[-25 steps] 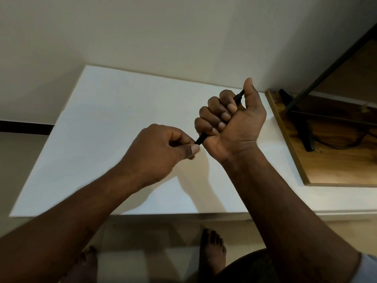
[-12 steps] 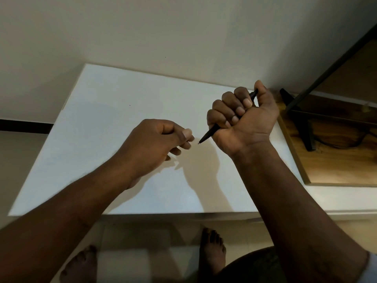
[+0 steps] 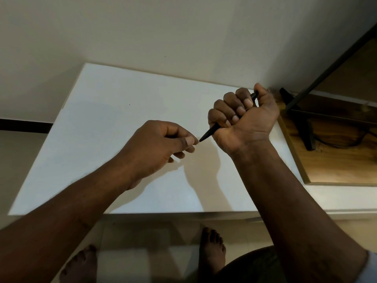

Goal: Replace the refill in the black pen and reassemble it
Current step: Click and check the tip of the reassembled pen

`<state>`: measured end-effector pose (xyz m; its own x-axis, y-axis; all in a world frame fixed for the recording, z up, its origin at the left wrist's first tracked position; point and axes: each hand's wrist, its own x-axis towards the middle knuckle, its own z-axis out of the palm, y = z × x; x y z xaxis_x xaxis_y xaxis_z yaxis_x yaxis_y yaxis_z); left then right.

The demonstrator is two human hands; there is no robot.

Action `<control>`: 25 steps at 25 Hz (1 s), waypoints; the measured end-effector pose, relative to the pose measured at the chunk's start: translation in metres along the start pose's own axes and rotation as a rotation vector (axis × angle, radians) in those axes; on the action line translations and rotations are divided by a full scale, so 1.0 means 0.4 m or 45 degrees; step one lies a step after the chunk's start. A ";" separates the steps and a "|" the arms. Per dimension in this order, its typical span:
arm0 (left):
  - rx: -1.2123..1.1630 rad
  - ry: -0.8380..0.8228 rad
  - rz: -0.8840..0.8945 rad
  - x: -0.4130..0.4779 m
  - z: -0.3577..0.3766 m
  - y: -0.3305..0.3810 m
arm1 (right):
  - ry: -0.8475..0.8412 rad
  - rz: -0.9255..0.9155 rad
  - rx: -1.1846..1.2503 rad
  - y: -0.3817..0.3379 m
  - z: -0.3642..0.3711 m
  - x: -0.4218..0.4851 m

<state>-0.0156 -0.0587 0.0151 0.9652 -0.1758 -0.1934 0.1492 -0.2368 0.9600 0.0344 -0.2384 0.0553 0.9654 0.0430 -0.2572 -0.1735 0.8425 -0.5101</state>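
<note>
Right of centre above the white worktop (image 3: 102,119), the right hand (image 3: 244,119) is clenching its fingers round a slim black plastic pen (image 3: 210,133) slanting down-left, while the left hand (image 3: 159,148) is pinching its tip between thumb and forefinger.

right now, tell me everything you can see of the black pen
The black pen is slim and dark, matte plastic by its look. The right hand grips its barrel in a fist, hiding the middle; the rear end pokes out by the thumb. It slants above the white table, tapered tip down toward the left hand, whose thumb meets the tip; whether it pinches is unclear.
</note>
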 end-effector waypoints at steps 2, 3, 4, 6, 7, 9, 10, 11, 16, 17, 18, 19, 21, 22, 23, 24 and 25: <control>0.008 -0.020 0.016 -0.001 0.002 0.000 | -0.006 0.004 0.002 0.002 0.000 -0.001; 0.010 -0.027 0.024 -0.002 0.002 -0.001 | -0.009 0.008 -0.002 0.002 0.001 -0.002; 0.010 -0.034 0.029 -0.003 0.002 0.000 | -0.012 0.010 -0.008 0.002 0.001 -0.002; 0.013 -0.045 0.037 -0.003 0.002 0.000 | -0.012 0.006 -0.016 0.002 0.002 -0.002; 0.016 -0.050 0.040 -0.002 0.001 -0.001 | -0.009 -0.001 -0.016 0.002 0.002 -0.001; 0.021 -0.057 0.043 -0.002 0.000 -0.001 | -0.005 -0.009 -0.012 0.003 0.001 -0.001; 0.020 -0.060 0.041 -0.002 0.000 -0.001 | -0.004 -0.007 -0.010 0.003 0.001 -0.001; 0.017 -0.062 0.039 -0.002 0.000 -0.001 | -0.002 -0.002 -0.011 0.003 0.001 -0.002; 0.007 -0.053 0.033 -0.002 0.001 0.000 | -0.003 0.010 -0.033 0.003 0.002 -0.002; 0.004 -0.051 0.032 -0.002 0.001 0.000 | -0.001 0.013 -0.027 0.004 0.002 -0.002; 0.002 -0.050 0.032 -0.001 0.001 0.000 | 0.000 0.017 -0.021 0.005 0.002 -0.003; 0.003 -0.049 0.031 -0.002 0.001 0.000 | 0.002 0.019 -0.017 0.005 0.003 -0.003; 0.006 -0.052 0.030 -0.003 0.001 0.000 | 0.006 0.018 -0.020 0.005 0.004 -0.004; 0.007 -0.053 0.029 -0.003 0.001 0.001 | 0.008 0.017 -0.024 0.005 0.004 -0.004; 0.010 -0.053 0.029 -0.004 0.001 0.000 | 0.010 0.015 -0.026 0.006 0.004 -0.004; 0.013 -0.052 0.029 -0.003 0.001 0.000 | 0.011 0.012 -0.024 0.006 0.003 -0.004; 0.016 -0.050 0.028 -0.003 0.001 0.000 | 0.010 0.010 -0.020 0.006 0.003 -0.003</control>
<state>-0.0167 -0.0587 0.0152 0.9590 -0.2185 -0.1805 0.1252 -0.2447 0.9615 0.0330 -0.2360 0.0554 0.9625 0.0452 -0.2675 -0.1838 0.8338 -0.5206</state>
